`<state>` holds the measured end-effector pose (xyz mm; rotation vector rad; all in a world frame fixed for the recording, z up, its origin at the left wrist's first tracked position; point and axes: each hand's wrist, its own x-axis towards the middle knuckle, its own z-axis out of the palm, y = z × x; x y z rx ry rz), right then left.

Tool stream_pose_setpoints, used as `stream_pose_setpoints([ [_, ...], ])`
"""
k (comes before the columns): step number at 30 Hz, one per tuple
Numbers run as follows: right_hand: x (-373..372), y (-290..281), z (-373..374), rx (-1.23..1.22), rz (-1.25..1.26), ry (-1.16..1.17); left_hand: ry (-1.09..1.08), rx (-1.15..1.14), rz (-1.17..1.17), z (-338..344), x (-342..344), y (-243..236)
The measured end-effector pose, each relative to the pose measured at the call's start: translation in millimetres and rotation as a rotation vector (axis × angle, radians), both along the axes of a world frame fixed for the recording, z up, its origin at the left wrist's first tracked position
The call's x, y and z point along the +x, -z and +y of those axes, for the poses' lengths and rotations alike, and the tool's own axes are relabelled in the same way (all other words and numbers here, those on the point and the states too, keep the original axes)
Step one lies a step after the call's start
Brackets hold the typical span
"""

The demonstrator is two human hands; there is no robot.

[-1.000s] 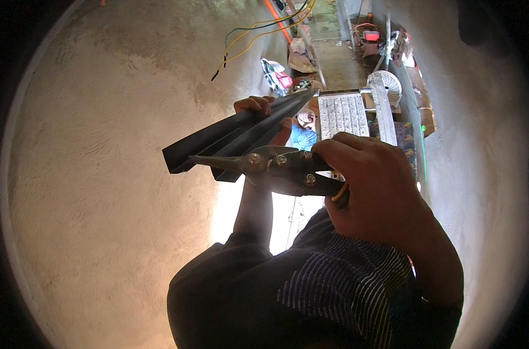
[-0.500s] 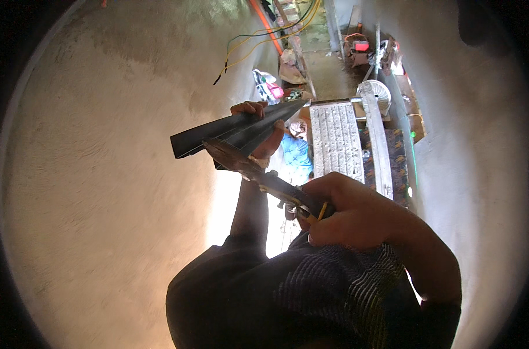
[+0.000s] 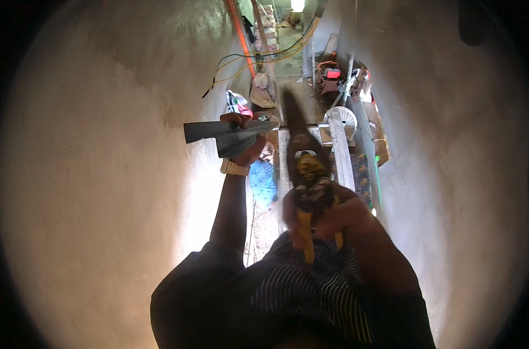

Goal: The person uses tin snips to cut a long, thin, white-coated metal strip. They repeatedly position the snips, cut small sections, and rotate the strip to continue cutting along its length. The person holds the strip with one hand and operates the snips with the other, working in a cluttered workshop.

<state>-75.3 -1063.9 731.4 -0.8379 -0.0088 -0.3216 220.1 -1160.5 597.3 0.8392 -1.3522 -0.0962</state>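
Note:
In my left hand [image 3: 251,152] I grip a grey sheet-metal channel [image 3: 205,132], its fingers wrapped over both sides near the middle. The channel lies roughly crosswise, with its wider folded end toward the left wall and a thin end pointing right. A pale band circles my left wrist. My right hand [image 3: 353,216] is closed around tin snips [image 3: 309,166] with yellow handles, held upright in front of my chest. Their dark blades point away from me and are blurred by motion. They are apart from the channel, to its right.
Plastered walls [image 3: 96,174] rise on both sides. Below lie a long plank [image 3: 342,154], a white ribbed round object [image 3: 347,119] and a blue bag [image 3: 263,180]. Loose yellow and green cables [image 3: 276,56] hang ahead. Farther off are a red object [image 3: 332,74] and an orange pipe [image 3: 241,36].
The snips have come away from the channel, swinging right and turning to point forward. The channel has turned more level, and the view has shifted.

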Motion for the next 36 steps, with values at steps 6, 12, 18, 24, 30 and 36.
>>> stream_pose_setpoints([
  [6,-75,60,6,-1.399,1.012,0.797,0.075,-0.048,0.107,22,26,-13],
  [12,-168,179,39,-1.46,1.454,0.629,0.109,-0.021,0.04,65,48,-49],
  [18,-242,255,80,-0.582,1.326,0.654,0.071,-0.02,-0.143,105,46,-69],
  [24,-261,283,73,-0.229,1.082,0.648,0.536,0.133,0.3,153,40,-86],
  [30,-241,326,66,0.313,0.965,0.614,-0.067,0.043,-0.129,169,40,-65],
  [36,-217,310,30,0.053,1.173,0.745,-0.233,-0.037,-0.078,158,64,-50],
])
